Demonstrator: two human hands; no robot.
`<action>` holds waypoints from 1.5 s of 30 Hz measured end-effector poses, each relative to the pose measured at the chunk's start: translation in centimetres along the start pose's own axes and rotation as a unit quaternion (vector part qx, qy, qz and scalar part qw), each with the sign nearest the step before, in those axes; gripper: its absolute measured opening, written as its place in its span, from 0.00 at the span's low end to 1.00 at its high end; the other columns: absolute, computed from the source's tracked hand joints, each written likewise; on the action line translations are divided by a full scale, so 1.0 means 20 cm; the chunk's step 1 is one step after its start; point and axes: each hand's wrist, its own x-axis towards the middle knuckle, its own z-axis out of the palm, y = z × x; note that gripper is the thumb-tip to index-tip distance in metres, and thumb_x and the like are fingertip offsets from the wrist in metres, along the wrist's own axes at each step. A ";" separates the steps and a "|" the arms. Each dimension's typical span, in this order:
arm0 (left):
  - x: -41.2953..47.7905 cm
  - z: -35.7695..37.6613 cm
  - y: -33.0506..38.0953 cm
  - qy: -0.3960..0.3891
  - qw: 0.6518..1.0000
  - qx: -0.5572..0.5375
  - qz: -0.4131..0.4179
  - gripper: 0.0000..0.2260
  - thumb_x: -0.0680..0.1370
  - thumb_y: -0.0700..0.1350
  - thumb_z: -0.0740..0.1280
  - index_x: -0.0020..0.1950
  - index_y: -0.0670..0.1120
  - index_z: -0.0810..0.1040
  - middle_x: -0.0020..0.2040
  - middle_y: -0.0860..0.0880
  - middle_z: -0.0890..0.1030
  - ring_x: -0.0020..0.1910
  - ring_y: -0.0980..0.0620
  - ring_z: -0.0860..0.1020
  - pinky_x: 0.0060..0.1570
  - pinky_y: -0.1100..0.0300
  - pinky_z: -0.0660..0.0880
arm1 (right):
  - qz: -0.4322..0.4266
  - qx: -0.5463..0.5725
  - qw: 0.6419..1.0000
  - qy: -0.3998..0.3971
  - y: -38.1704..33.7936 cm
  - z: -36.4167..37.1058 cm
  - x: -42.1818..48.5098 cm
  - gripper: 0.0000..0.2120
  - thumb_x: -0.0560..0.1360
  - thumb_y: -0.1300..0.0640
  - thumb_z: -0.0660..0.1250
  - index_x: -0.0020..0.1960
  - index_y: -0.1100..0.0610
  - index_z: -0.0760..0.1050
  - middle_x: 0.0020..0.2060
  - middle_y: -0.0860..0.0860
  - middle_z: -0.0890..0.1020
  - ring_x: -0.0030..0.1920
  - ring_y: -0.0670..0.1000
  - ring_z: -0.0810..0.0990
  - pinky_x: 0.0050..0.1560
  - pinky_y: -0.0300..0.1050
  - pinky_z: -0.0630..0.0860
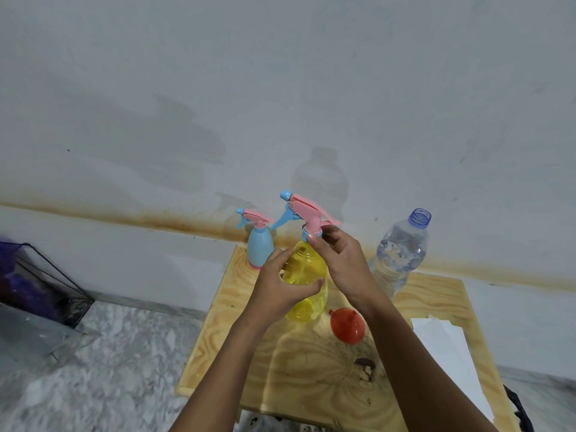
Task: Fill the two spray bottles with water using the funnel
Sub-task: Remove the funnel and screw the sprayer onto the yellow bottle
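Observation:
A yellow see-through spray bottle (pixel 307 277) stands on the wooden table (pixel 299 363). My left hand (pixel 280 282) wraps around its body. My right hand (pixel 339 260) pinches the blue collar under its pink and blue spray head (pixel 307 213). Behind it to the left stands a light blue spray bottle (pixel 259 249) with its pink head on. An orange funnel (pixel 347 325) lies on its side on the table just right of the yellow bottle. An uncapped clear water bottle (pixel 399 251) stands at the back right, partly filled.
White paper (pixel 448 347) lies at the table's right edge. A dark knot or stain (pixel 365 367) marks the tabletop. A stained wall rises right behind the table. A clear box with purple contents (pixel 34 285) sits on the marble floor to the left.

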 end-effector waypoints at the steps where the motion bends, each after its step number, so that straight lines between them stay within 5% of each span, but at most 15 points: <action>1: 0.00 0.00 -0.01 0.002 1.000 0.002 0.001 0.23 0.63 0.57 0.76 0.56 0.54 0.81 0.47 0.50 0.78 0.49 0.54 0.79 0.48 0.61 0.77 | -0.007 -0.016 1.000 0.011 0.00 0.01 0.00 0.09 0.77 0.57 0.69 0.57 0.56 0.80 0.47 0.48 0.85 0.49 0.45 0.83 0.51 0.39 0.78; 10: 0.00 0.03 -0.04 0.013 1.000 0.019 0.014 0.28 0.64 0.58 0.75 0.63 0.53 0.78 0.46 0.55 0.74 0.48 0.58 0.76 0.45 0.68 0.72 | -0.041 -0.107 0.990 0.077 0.02 0.04 -0.03 0.08 0.76 0.50 0.70 0.55 0.50 0.80 0.48 0.41 0.84 0.52 0.38 0.81 0.52 0.33 0.74; 14: 0.00 -0.01 -0.06 -0.047 0.999 0.013 -0.012 0.22 0.65 0.54 0.78 0.58 0.57 0.79 0.46 0.55 0.75 0.47 0.60 0.76 0.46 0.66 0.73 | -0.014 -0.064 0.998 0.018 0.00 0.01 -0.02 0.14 0.76 0.53 0.70 0.61 0.52 0.78 0.50 0.45 0.84 0.52 0.41 0.81 0.52 0.36 0.75; 17: -0.01 -0.03 -0.07 -0.136 0.990 0.003 -0.034 0.19 0.65 0.51 0.80 0.54 0.63 0.80 0.44 0.60 0.74 0.44 0.62 0.75 0.46 0.67 0.74 | 0.033 -0.070 0.996 -0.040 -0.02 0.00 0.00 0.13 0.77 0.52 0.69 0.60 0.43 0.76 0.52 0.45 0.84 0.55 0.45 0.81 0.54 0.37 0.77; 20: -0.04 -0.02 -0.10 -0.159 0.985 -0.019 -0.063 0.19 0.64 0.53 0.80 0.52 0.65 0.81 0.49 0.60 0.79 0.50 0.59 0.79 0.50 0.61 0.78 | 0.065 -0.054 0.992 -0.094 -0.01 0.01 0.02 0.11 0.81 0.53 0.62 0.62 0.48 0.77 0.56 0.48 0.83 0.55 0.50 0.84 0.60 0.49 0.78; 25: -0.07 -0.09 -0.22 -0.189 0.973 -0.024 -0.129 0.33 0.64 0.55 0.81 0.67 0.63 0.75 0.57 0.58 0.79 0.54 0.58 0.78 0.53 0.63 0.77 | 0.092 -0.101 0.986 -0.098 0.06 0.01 0.03 0.11 0.82 0.50 0.60 0.60 0.51 0.77 0.55 0.49 0.84 0.45 0.54 0.86 0.59 0.50 0.77; 29: -0.08 -0.16 -0.40 -0.111 0.967 0.054 -0.224 0.40 0.64 0.60 0.80 0.73 0.53 0.71 0.61 0.50 0.77 0.55 0.55 0.76 0.51 0.65 0.73 | 0.125 -0.123 0.981 -0.087 0.17 0.00 0.06 0.05 0.80 0.52 0.64 0.52 0.47 0.78 0.52 0.54 0.83 0.35 0.55 0.82 0.49 0.53 0.77; 32: -0.07 -0.17 -0.56 -0.019 0.947 0.163 -0.275 0.35 0.68 0.56 0.79 0.72 0.48 0.72 0.67 0.45 0.74 0.63 0.49 0.74 0.60 0.58 0.73 | 0.175 -0.182 0.960 -0.119 0.27 -0.02 0.09 0.10 0.80 0.54 0.64 0.56 0.58 0.79 0.50 0.59 0.83 0.34 0.55 0.80 0.39 0.49 0.79; 36: -0.08 -0.16 -0.70 -0.045 0.893 0.307 -0.326 0.36 0.71 0.59 0.75 0.75 0.46 0.68 0.71 0.40 0.69 0.70 0.40 0.67 0.68 0.50 0.67 | 0.239 -0.216 0.932 -0.165 0.40 -0.02 0.11 0.16 0.80 0.51 0.63 0.66 0.52 0.75 0.50 0.57 0.83 0.40 0.52 0.81 0.35 0.47 0.82; 41: -0.13 -0.12 -0.83 -0.069 0.843 0.400 -0.352 0.40 0.66 0.66 0.74 0.72 0.50 0.65 0.71 0.42 0.63 0.68 0.39 0.62 0.64 0.47 0.68 | 0.296 -0.241 0.909 -0.166 0.51 0.00 0.13 0.14 0.78 0.50 0.65 0.61 0.54 0.77 0.49 0.56 0.84 0.43 0.55 0.83 0.41 0.57 0.84; 45: -0.13 -0.10 -0.87 -0.074 0.831 0.431 -0.343 0.44 0.65 0.67 0.74 0.74 0.50 0.63 0.73 0.42 0.60 0.70 0.39 0.60 0.66 0.46 0.65 | 0.325 -0.263 0.892 -0.169 0.54 0.03 0.17 0.14 0.78 0.51 0.64 0.60 0.55 0.78 0.46 0.55 0.84 0.34 0.49 0.79 0.31 0.45 0.80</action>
